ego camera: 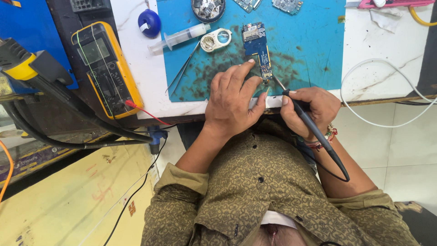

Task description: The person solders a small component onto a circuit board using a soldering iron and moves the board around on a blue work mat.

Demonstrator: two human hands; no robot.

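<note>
A narrow blue circuit board point(257, 50) lies on the stained blue mat point(309, 50) near the table's front edge. The left hand point(234, 102) rests half-curled, 1 fingertip pressing the board. The right hand point(309, 109) grips a black probe point(314, 132), its tip touching the board's lower end. A yellow meter point(105, 68) sits well left; a syringe point(180, 36) and tweezers point(183, 68) lie between.

A white, marble-patterned desk point(378, 41) fills the upper part of the view, with a stained blue mat point(309, 45) laid over its middle. Below its front edge at the right lies a floor of pale tiles point(400, 150). At the lower left a yellowish surface point(68, 200) shows, everything evenly and brightly lit.
</note>
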